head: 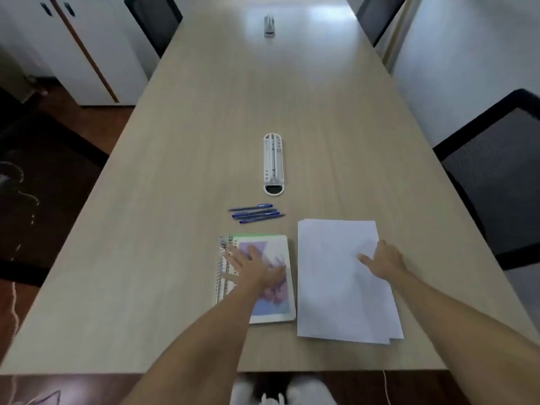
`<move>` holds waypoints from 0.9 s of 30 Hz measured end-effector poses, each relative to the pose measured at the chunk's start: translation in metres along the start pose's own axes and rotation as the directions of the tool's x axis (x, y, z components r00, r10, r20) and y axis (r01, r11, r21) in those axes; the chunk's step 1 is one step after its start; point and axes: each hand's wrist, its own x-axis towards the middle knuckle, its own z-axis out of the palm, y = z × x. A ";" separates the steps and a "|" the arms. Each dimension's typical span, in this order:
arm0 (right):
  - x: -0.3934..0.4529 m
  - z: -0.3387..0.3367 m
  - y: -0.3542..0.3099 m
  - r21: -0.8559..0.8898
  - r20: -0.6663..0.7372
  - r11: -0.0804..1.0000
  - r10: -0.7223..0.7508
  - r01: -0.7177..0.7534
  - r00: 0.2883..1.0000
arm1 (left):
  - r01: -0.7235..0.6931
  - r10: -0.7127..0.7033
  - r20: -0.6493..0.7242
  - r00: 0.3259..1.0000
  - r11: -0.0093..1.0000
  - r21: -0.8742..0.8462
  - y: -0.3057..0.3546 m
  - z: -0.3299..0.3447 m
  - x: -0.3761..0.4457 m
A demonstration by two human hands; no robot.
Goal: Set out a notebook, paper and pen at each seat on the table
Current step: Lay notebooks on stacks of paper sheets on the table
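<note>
I see soft, even light, white glare on the far worktop (pixel 292 27), slight overall blur, and wide-angle bending at the edges.

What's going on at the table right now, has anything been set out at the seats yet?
A person stands at the near end of the long table with all supplies still grouped there. The left hand lies flat on the stack of spiral notebooks; the right hand rests open on the pile of white paper. Neither has a grip on anything. The blue pens lie bunched just beyond the notebooks. Nothing lies in front of the chairs yet.
</note>
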 end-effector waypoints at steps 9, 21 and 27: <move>-0.022 0.039 0.033 0.153 -0.128 0.976 0.173 -0.153 0.977 | 0.012 -0.011 -0.010 1.000 0.992 0.128 0.003 0.040 -0.017; -0.020 0.035 0.044 0.297 -0.180 0.940 0.228 -0.168 0.957 | -0.238 0.252 0.047 0.967 0.950 -0.204 -0.005 -0.013 -0.045; -0.026 0.034 0.064 0.252 -0.349 0.967 0.114 -0.024 0.930 | -0.309 0.286 -0.128 0.950 0.790 -0.530 -0.051 -0.069 -0.077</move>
